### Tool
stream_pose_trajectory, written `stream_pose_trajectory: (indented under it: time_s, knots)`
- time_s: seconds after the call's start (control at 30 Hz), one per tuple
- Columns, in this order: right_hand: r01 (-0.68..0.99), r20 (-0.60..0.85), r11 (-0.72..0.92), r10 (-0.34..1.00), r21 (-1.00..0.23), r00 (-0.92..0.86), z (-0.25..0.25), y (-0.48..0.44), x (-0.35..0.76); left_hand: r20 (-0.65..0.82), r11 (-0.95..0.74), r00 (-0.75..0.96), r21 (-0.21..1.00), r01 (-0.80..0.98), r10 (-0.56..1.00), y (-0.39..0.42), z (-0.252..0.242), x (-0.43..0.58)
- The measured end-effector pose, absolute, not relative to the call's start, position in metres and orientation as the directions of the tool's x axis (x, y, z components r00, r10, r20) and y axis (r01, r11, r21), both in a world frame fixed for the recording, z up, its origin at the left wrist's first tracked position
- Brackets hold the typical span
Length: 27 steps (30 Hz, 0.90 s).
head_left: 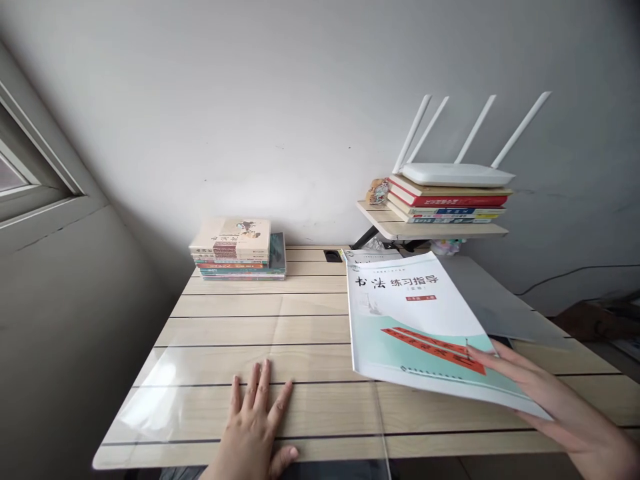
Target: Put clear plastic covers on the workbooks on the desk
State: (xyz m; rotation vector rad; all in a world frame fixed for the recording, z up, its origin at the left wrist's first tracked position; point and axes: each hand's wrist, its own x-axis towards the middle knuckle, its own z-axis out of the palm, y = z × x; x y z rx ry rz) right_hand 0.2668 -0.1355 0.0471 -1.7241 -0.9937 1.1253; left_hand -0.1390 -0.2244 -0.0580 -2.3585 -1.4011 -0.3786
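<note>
My left hand (255, 427) lies flat on the wooden desk (260, 327) near its front edge, fingers spread and holding nothing. My right hand (550, 400) grips the lower right corner of a thin white and pale green workbook (410, 320) with red banner art and printed characters on its cover. The workbook is lifted off the desk and tilted, its far end over the desk's right half. A grey sheet or folder (495, 300) lies beneath it.
A stack of books (237, 250) sits at the desk's back left against the wall. A small raised shelf (435, 230) at the back right carries more books (445, 200) and a white router (455, 175) with several antennas. A window frame (30, 180) is at left.
</note>
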Motion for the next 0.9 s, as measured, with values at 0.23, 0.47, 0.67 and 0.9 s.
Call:
stream_pose_trajectory:
  time_s: [0.23,0.47,0.67,0.9]
  knots:
    - [-0.115,-0.503,-0.495,0.863,-0.861,0.052,0.043,-0.18,0.207,0.391,-0.357,0.339,-0.027,0.934,0.856,-0.213,-0.075,-0.105]
    - [-0.207,-0.467,-0.455,0.884,-0.866,0.013,-0.015,-0.206,0.162,0.292,-0.391,0.303,0.315,0.865,0.907,-0.21,-0.067,-0.126]
    - [-0.085,-0.408,-0.406,0.913,-0.91,0.007,-0.032,-0.207,0.156,0.288,-0.358,0.245,0.457,0.814,0.926,-0.212,-0.053,-0.145]
    - [0.01,-0.342,-0.342,0.939,-0.94,-0.023,-0.057,-0.209,0.15,0.365,-0.396,0.31,0.19,0.898,0.878,-0.216,-0.067,-0.137]
